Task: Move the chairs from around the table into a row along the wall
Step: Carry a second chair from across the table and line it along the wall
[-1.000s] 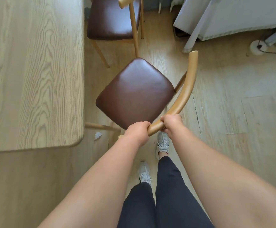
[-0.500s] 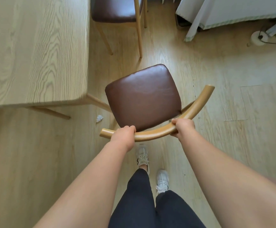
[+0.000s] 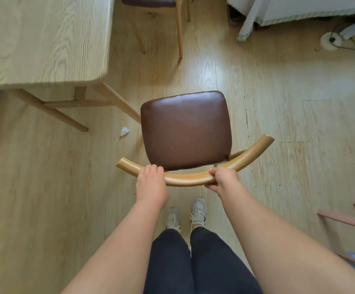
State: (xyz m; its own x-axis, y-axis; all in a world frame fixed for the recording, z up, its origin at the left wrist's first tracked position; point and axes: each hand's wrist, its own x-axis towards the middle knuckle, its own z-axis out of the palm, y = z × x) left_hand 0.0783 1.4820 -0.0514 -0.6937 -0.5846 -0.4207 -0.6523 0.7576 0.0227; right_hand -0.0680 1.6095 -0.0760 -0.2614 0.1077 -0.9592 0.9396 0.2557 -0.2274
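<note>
A wooden chair (image 3: 186, 130) with a brown leather seat and a curved backrest rail stands in front of me, past the corner of the light wood table (image 3: 45, 39). My left hand (image 3: 151, 183) grips the rail near its left end. My right hand (image 3: 223, 179) grips it right of the middle. A second chair (image 3: 157, 1) of the same kind stands at the table's right side, at the top edge of the view; only its seat edge and legs show.
The table's splayed legs (image 3: 117, 100) reach out near the held chair's left side. A crumpled bit of paper (image 3: 124, 131) lies on the wood floor. A white cloth-covered piece (image 3: 299, 7) stands top right, a reddish frame (image 3: 346, 219) at right.
The chair has swung round and come away from the table's side, its backrest now facing me squarely. My hands have spread apart along the rail, and I have stepped back past the table's corner.
</note>
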